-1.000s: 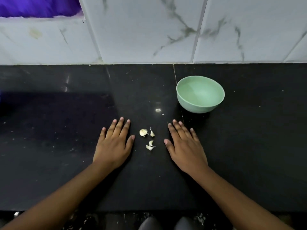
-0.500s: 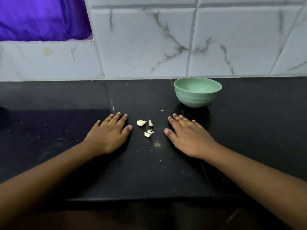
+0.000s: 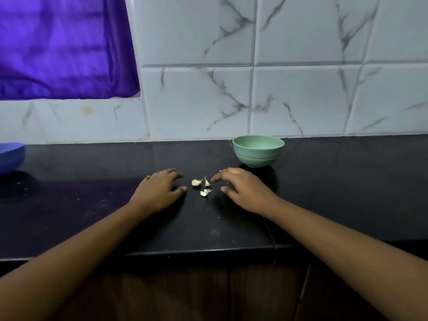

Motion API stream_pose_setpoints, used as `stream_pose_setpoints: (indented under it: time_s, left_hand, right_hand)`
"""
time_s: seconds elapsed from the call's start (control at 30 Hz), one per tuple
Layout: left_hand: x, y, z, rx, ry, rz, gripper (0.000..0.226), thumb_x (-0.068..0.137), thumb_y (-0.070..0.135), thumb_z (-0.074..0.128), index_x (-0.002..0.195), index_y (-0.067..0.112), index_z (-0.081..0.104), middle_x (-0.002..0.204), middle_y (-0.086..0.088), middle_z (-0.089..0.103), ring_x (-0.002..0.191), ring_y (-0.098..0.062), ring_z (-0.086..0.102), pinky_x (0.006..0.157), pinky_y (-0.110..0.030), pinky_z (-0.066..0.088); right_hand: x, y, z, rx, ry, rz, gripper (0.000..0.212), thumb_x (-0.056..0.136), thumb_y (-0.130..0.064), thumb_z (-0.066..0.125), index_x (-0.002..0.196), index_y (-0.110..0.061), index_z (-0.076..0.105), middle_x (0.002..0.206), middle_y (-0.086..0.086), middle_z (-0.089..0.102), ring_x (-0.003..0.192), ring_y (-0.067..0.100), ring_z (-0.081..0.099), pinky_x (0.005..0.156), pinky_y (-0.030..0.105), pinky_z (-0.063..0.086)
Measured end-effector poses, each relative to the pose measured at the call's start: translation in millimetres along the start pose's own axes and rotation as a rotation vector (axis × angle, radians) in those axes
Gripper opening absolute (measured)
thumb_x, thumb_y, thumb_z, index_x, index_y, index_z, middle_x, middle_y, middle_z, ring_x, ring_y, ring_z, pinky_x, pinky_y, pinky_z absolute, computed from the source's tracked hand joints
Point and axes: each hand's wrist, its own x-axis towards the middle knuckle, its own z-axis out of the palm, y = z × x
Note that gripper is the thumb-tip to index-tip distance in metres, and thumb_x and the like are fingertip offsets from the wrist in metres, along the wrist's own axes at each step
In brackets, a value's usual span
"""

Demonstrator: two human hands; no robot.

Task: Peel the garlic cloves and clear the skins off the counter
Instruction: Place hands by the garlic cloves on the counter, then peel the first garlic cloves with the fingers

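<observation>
A person's two bare hands flank three garlic cloves on a black counter, seen from a head-worn camera looking forward and down. The left hand lies palm-down just left of the cloves, fingers loosely together and slightly curled, the thumb tip pointing toward the nearest clove; it grips nothing. The right hand sits just right of the cloves, palm-down and a little arched, fingers spread and bent, forefinger and thumb tips reaching toward the cloves with a gap between them; it too holds nothing. The cloves rest on the counter between the hands, apart from both: one at left, one just beside it at right with its thin tip upward, and a third nearer the camera. All three appear to have their pale skins on. A green bowl stands upright behind the right hand, near the white marble-veined wall tiles. A blue dish shows at the far left edge, below a purple cloth
</observation>
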Motion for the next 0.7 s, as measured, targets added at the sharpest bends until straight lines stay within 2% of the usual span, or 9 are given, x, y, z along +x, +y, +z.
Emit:
stream_pose_setpoints:
  time_s: [0.1,0.17,0.2,0.27,0.37,0.47,0.57,0.7]
  left_hand:
    - [4.3,0.2,-5.2,-0.041,0.160,0.122,0.035,0.090,0.038,0.059,0.123,0.029,0.059,0.137,0.007,0.052,0.122,-0.016,0.049,0.099,-0.033,0.039]
    - [17.1,-4.8,-8.0,-0.071,0.105,0.162,0.037,0.085,0.045,0.063,0.120,0.034,0.060,0.130,0.009,0.056,0.113,-0.012,0.053,0.091,-0.031,0.043]
    - [23.6,-7.0,-10.9,-0.067,0.041,0.194,0.043,0.081,0.052,0.064,0.120,0.037,0.059,0.128,0.010,0.056,0.115,-0.011,0.051,0.092,-0.030,0.043]
    - [39.2,-10.2,-14.3,-0.070,-0.054,0.327,0.058,0.071,0.067,0.057,0.121,0.038,0.059,0.130,0.010,0.055,0.121,-0.008,0.047,0.097,-0.023,0.036]
    - [52.4,-6.4,-18.5,-0.177,-0.045,0.480,0.054,0.069,0.065,0.055,0.114,0.036,0.063,0.124,0.012,0.058,0.111,0.002,0.047,0.086,-0.009,0.036]
    - [51.9,0.9,-21.3,-0.252,0.002,0.595,0.037,0.073,0.057,0.063,0.106,0.041,0.065,0.111,0.017,0.060,0.101,0.000,0.053,0.075,-0.012,0.042]
    - [44.9,2.5,-19.4,-0.232,-0.058,0.693,0.036,0.073,0.060,0.066,0.101,0.038,0.071,0.101,0.019,0.060,0.096,0.000,0.055,0.081,-0.018,0.043]
    - [40.6,1.9,-13.9,-0.188,-0.122,0.663,0.036,0.073,0.067,0.060,0.099,0.044,0.070,0.098,0.022,0.060,0.094,-0.001,0.056,0.077,-0.033,0.050]
  right_hand:
    - [17.3,3.1,-0.4,0.090,-0.091,-0.105,0.031,0.085,-0.007,0.065,0.116,-0.014,0.064,0.108,0.004,0.066,0.094,0.018,0.061,0.084,0.029,0.046]
    - [30.9,5.4,-1.4,0.100,-0.168,-0.161,0.031,0.084,-0.008,0.068,0.115,-0.012,0.066,0.103,0.003,0.067,0.086,0.014,0.060,0.078,0.020,0.045]
    - [36.7,6.3,-2.1,0.100,-0.200,-0.187,0.029,0.084,-0.009,0.069,0.112,-0.011,0.068,0.100,0.003,0.067,0.083,0.011,0.058,0.075,0.016,0.043]
    - [48.4,8.3,-4.1,0.090,-0.254,-0.239,0.021,0.083,-0.013,0.071,0.104,-0.012,0.071,0.093,0.000,0.066,0.078,0.004,0.055,0.075,0.018,0.042]
    - [56.2,10.6,-9.4,0.068,-0.287,-0.279,0.013,0.081,-0.016,0.073,0.094,-0.015,0.072,0.082,-0.017,0.056,0.073,-0.008,0.052,0.072,0.016,0.041]
    - [54.3,22.2,-22.4,0.057,-0.258,-0.213,0.010,0.081,-0.019,0.073,0.090,-0.019,0.068,0.079,-0.020,0.055,0.071,-0.007,0.053,0.067,0.010,0.039]
    - [49.6,33.0,-41.0,0.113,-0.242,-0.061,0.011,0.081,-0.019,0.074,0.085,-0.023,0.065,0.077,-0.014,0.063,0.062,-0.005,0.055,0.059,0.009,0.039]
    - [48.0,32.4,-42.4,0.132,-0.318,-0.009,0.011,0.080,-0.018,0.075,0.083,-0.021,0.065,0.072,-0.014,0.063,0.054,-0.009,0.054,0.054,0.007,0.037]
